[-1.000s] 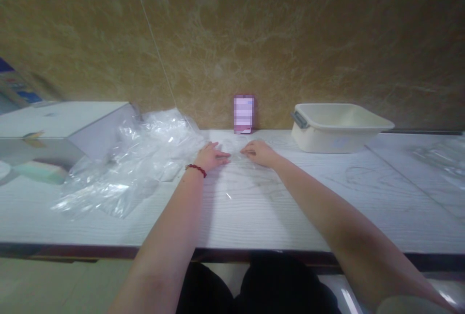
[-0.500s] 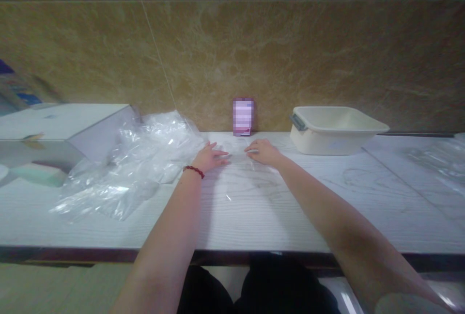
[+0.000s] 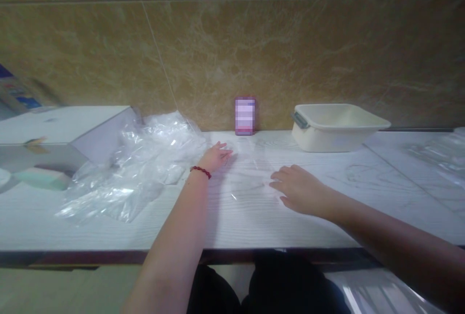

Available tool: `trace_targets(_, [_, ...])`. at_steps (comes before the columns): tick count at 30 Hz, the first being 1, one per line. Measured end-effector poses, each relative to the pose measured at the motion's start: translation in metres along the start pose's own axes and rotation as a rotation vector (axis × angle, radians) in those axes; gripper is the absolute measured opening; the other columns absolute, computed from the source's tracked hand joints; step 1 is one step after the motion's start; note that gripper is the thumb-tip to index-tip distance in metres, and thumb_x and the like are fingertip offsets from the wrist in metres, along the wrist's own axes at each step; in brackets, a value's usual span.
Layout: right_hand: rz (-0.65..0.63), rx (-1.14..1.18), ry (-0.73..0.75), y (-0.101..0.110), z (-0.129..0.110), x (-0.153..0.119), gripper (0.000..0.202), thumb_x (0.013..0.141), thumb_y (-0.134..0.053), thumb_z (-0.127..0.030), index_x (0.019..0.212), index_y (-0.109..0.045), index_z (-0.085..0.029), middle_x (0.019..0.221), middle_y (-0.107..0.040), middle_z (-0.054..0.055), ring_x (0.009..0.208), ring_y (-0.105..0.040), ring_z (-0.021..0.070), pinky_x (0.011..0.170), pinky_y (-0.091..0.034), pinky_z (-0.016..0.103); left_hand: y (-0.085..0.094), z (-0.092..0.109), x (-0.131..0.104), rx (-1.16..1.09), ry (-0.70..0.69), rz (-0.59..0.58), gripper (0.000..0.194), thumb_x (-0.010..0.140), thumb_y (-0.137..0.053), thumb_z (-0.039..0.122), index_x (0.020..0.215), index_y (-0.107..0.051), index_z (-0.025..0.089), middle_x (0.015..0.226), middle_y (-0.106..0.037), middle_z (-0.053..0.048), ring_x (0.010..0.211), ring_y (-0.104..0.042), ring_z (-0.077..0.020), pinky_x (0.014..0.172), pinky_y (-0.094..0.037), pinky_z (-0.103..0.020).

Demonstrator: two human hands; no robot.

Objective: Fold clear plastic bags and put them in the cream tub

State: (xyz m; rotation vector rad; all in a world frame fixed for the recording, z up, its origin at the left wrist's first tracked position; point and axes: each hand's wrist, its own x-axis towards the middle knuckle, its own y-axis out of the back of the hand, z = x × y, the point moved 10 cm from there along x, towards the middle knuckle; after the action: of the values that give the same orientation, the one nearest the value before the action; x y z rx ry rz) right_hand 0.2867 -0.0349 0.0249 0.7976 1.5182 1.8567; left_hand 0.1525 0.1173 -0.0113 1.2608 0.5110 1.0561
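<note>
A clear plastic bag, thin and hard to see, lies flat on the white wood-grain table in front of me. My left hand, with a dark red bead bracelet at the wrist, rests near the bag's far left edge, fingers spread. Over the right side of the bag is my right hand, its fingers apart and nothing visible in them. Whether the fingertips press on the film is hard to tell.
A pile of clear plastic bags lies left, beside a white box and a pale green object. A cream plastic basin stands back right. A phone-like device leans on the tiled wall. More clear plastic lies far right.
My right hand has moved toward me and to the right, away from the left hand. My left hand has barely shifted, its fingers now closer together.
</note>
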Motion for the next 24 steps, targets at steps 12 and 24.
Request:
trace_targets(12, [0.206, 0.244, 0.050, 0.009, 0.011, 0.007, 0.013, 0.070, -0.045, -0.016, 0.077, -0.057, -0.017, 0.084, -0.060, 0.006, 0.083, -0.051, 0.0162, 0.076, -0.035, 0.030, 0.010, 0.012, -0.002, -0.162, -0.037, 0.055, 0.037, 0.079, -0.036, 0.038, 0.102, -0.058, 0.020, 0.116, -0.051, -0.003, 0.116, -0.036, -0.0149, 0.097, -0.026, -0.026])
trace_targets(24, [0.248, 0.767, -0.230, 0.009, 0.076, 0.038, 0.004, 0.070, -0.047, -0.018, 0.074, -0.048, -0.017, 0.077, -0.062, 0.003, 0.075, -0.058, 0.0130, 0.069, -0.043, 0.026, 0.002, 0.024, -0.009, -0.988, -0.112, -0.105, 0.062, 0.070, -0.039, 0.059, 0.107, -0.054, 0.012, 0.113, -0.053, -0.012, 0.107, -0.045, -0.0224, 0.093, -0.029, -0.036])
